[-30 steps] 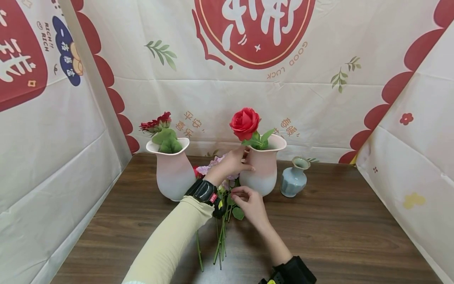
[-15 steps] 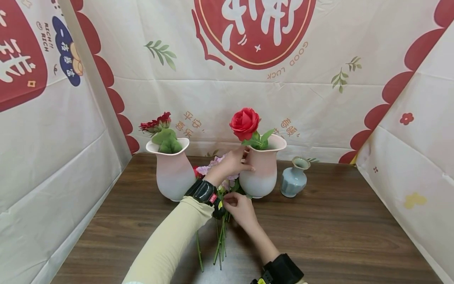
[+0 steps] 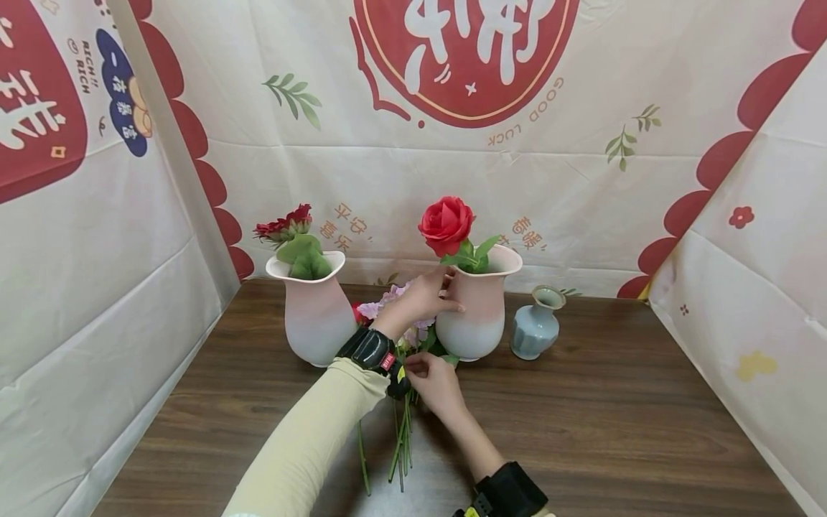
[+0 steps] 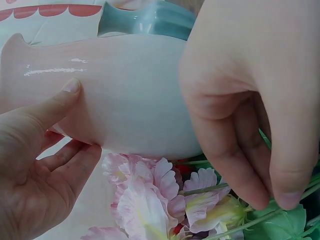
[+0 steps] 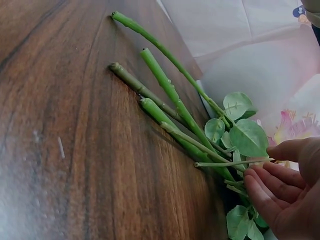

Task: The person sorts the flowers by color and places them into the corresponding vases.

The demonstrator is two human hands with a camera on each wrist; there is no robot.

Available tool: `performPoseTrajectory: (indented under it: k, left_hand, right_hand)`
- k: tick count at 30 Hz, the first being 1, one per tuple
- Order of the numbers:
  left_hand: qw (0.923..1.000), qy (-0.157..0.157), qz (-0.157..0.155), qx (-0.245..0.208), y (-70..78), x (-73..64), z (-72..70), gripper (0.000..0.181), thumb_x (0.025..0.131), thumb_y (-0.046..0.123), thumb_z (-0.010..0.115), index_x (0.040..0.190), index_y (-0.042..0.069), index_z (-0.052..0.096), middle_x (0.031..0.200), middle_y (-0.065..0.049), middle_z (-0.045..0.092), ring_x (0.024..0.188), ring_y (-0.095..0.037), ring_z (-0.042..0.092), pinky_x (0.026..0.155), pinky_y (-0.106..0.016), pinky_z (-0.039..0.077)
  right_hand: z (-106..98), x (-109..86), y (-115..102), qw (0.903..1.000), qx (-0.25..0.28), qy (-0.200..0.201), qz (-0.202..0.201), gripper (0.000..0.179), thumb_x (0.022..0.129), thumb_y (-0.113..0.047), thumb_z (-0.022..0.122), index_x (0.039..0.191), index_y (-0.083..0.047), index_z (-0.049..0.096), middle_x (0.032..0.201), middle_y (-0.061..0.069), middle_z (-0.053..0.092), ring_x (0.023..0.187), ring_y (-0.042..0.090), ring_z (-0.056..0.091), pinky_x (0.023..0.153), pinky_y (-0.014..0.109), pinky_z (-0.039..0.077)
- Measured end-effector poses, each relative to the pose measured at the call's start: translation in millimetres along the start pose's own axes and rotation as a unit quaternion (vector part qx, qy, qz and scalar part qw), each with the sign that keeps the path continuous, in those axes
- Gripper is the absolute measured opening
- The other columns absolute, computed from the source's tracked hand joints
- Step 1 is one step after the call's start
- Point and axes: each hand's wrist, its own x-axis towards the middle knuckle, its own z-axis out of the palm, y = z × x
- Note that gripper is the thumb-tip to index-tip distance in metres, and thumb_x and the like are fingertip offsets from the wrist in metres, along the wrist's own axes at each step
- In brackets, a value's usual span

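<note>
I am viewing the left hand (image 3: 416, 298) gripping the glossy, round-bellied vase (image 3: 478, 316), which is standing on the wood-grain table (image 3: 614, 416); the right hand (image 3: 439, 388) is pinching a thin stem (image 5: 220, 164) among thicker stalks (image 5: 166, 84).

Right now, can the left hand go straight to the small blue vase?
Probably not: the left hand grips the rose vase, which stands between it and the small blue vase.

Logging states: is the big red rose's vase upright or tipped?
Upright: the head view shows the vase standing on its base, mouth up.
</note>
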Motion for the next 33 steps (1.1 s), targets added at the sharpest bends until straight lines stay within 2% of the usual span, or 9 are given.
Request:
performPoseTrajectory:
  k: [8, 21, 33]
  left_hand:
    - [0.9999, 0.000, -0.010, -0.003, -0.4, 2.0, 0.2, 0.087, 0.084, 0.016, 0.080, 0.152, 0.012, 0.027, 0.142, -0.017, 0.052, 0.129, -0.029, 0.058, 0.103, -0.040, 0.053]
    - [0.9999, 0.003, -0.009, -0.008, -1.4, 3.6, 1.1, 0.086, 0.083, 0.016, 0.081, 0.151, 0.011, 0.029, 0.141, -0.017, 0.052, 0.128, -0.030, 0.059, 0.102, -0.039, 0.054]
    - [0.9999, 0.008, -0.013, 0.003, 3.6, -0.9, 1.9, 0.084, 0.085, 0.015, 0.079, 0.152, 0.009, 0.029, 0.142, -0.018, 0.053, 0.130, -0.030, 0.058, 0.103, -0.039, 0.053]
  right_hand:
    - [2.7, 1.9, -0.7, 0.9998, -0.020, -0.006, 0.008, 0.014, 0.088, -0.009, 0.068, 0.102, -0.005, 0.073, 0.093, 0.010, 0.076, 0.085, 0.021, 0.073, 0.076, 0.034, 0.060]
    - [5.4, 5.3, 1.2, 0.9992, -0.039, -0.006, 0.011, 0.016, 0.084, -0.006, 0.070, 0.100, -0.007, 0.072, 0.088, 0.007, 0.074, 0.078, 0.016, 0.070, 0.071, 0.031, 0.058]
    - [6.7, 2.9, 1.4, 0.9989, -0.040, -0.006, 0.022, 0.014, 0.089, -0.005, 0.068, 0.101, -0.009, 0.073, 0.085, 0.006, 0.072, 0.078, 0.015, 0.068, 0.068, 0.030, 0.056]
